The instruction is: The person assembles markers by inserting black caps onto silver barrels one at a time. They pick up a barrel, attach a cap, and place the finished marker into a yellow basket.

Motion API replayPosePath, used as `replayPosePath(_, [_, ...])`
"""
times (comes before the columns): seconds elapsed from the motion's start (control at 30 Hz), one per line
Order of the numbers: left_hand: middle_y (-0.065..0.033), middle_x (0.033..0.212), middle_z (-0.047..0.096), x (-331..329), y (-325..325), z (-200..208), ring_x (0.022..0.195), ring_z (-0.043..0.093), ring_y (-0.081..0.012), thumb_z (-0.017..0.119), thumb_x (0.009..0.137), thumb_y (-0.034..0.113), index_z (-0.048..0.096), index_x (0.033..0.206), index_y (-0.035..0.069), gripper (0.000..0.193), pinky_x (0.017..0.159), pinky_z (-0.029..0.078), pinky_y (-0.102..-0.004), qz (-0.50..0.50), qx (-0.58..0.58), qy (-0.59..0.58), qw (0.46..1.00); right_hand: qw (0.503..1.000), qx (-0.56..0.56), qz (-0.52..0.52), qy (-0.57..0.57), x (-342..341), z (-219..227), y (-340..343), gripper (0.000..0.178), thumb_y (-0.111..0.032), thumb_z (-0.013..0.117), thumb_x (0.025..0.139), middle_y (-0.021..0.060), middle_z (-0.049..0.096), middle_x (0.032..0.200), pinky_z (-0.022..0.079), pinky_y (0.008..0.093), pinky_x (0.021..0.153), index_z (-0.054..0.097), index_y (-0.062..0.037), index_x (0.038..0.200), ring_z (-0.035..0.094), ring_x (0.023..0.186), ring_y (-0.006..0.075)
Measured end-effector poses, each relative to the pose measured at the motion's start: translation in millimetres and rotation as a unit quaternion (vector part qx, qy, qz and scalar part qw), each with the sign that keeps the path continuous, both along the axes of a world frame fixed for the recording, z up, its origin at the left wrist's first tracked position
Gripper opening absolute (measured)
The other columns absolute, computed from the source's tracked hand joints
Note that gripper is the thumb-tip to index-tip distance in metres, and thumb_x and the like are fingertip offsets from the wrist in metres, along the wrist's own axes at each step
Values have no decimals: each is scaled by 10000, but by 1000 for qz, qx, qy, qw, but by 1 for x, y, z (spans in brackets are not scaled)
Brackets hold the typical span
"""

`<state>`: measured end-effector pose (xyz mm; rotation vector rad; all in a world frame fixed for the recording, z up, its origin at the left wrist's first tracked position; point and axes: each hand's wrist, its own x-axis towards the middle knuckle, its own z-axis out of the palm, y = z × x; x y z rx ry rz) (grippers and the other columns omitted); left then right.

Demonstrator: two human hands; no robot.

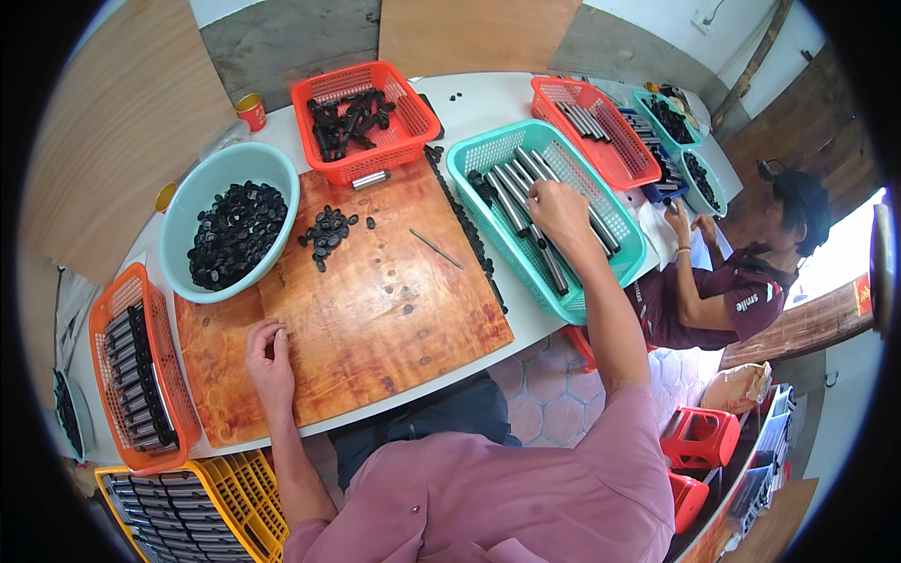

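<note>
My right hand [560, 212] is inside the green basket [462, 148], its fingers curled down among silver metal tubes with black ends [507, 203]. The fingertips are partly hidden, but they appear closed on one tube. My left hand [269, 355] rests over the near left part of the wooden board [375, 366], loosely bent, thumb apart, nothing in it. Beyond that hand lies a small pile of black oval caps [328, 232]. A thin metal rod [435, 248] lies on the board to the right of the pile. One short silver tube [371, 179] sits at the board's far edge.
A pale green bowl [289, 192] of black caps stands at the left. Red baskets [371, 165] [631, 178] stand at the back; an orange basket [191, 413] of tubes is at the far left. A co-worker [718, 291] sits at the right. Red stools [699, 436] stand behind.
</note>
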<state>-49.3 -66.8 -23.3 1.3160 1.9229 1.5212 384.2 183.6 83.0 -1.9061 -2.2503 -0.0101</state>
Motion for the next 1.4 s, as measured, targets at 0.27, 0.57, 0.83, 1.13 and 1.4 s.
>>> replayPosePath(0.27, [-144, 1123, 662, -1, -1, -2, 1067, 628, -272, 639, 944, 23, 679, 989, -44, 90, 946, 483, -346, -1, 8, 23, 1000, 988, -131, -39, -72, -12, -56, 45, 383, -303, 753, 780, 250, 731, 1086, 569, 484, 924, 755, -7, 1023, 719, 1008, 404])
replayPosePath(0.57, [-145, 1086, 668, 5, -3, 9, 1039, 640, -260, 636, 951, 25, 677, 1000, -44, 94, 923, 497, -335, 12, 4, 23, 1000, 998, -22, -58, 14, 4, -10, 41, 362, -213, 673, 695, 356, 678, 860, 554, 522, 805, 741, 80, 896, 715, 849, 458])
replayPosePath(0.83, [-95, 1177, 695, 53, 1, 23, 1053, 651, -163, 608, 1010, 99, 656, 1234, -19, 257, 898, 520, -283, -107, 13, -232, 967, 860, -238, 111, 437, -78, 52, -100, 379, -194, 773, 834, 85, 723, 797, 501, 271, 577, 699, 85, 1079, 647, 663, 116])
replayPosePath(1.13, [-135, 1233, 679, 86, 28, 22, 1116, 645, -162, 599, 1027, 183, 502, 1415, -24, 450, 977, 516, -335, -197, -18, -492, 848, 710, -446, 132, 530, -176, -58, -167, 256, -134, 754, 892, -2, 676, 778, 355, 197, 471, 696, 6, 1099, 543, 570, 30])
replayPosePath(1.4, [-168, 1296, 636, 74, 20, 7, 1119, 674, -227, 591, 1033, 177, 477, 1396, 1, 420, 1016, 531, -376, -238, -14, -549, 801, 678, -476, 146, 540, -192, -62, -164, 250, -184, 744, 910, -39, 603, 688, 300, 205, 439, 703, -7, 1081, 490, 510, 25])
